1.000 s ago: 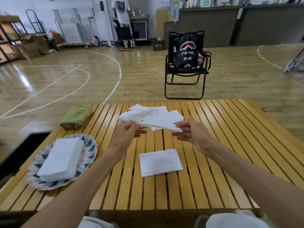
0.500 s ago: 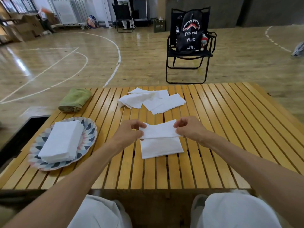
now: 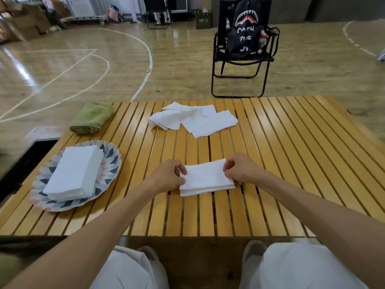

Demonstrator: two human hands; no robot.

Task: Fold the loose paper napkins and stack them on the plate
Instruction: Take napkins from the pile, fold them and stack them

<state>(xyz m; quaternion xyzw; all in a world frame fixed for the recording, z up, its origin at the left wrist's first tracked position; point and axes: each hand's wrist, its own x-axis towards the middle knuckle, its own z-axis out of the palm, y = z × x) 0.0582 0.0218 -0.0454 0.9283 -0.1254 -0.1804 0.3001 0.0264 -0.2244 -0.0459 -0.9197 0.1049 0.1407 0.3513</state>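
Note:
A white folded napkin [image 3: 206, 178] lies on another one near the front middle of the slatted wooden table [image 3: 291, 155]. My left hand [image 3: 166, 176] pinches its left edge and my right hand [image 3: 239, 168] pinches its right edge. A patterned plate [image 3: 111, 161] at the left carries a neat stack of folded napkins [image 3: 75, 172]. Several loose white napkins [image 3: 193, 119] lie in a heap at the far middle of the table.
A rolled green towel [image 3: 92, 117] lies at the table's far left corner. Beyond the table stands a black folding chair [image 3: 241, 65] with a black shark-mouth backpack [image 3: 246, 28]. My knees in white trousers show below the front edge.
Both hands carried a napkin from above the loose heap down toward me and laid it on the folded napkin lying at the front. The view tilted down.

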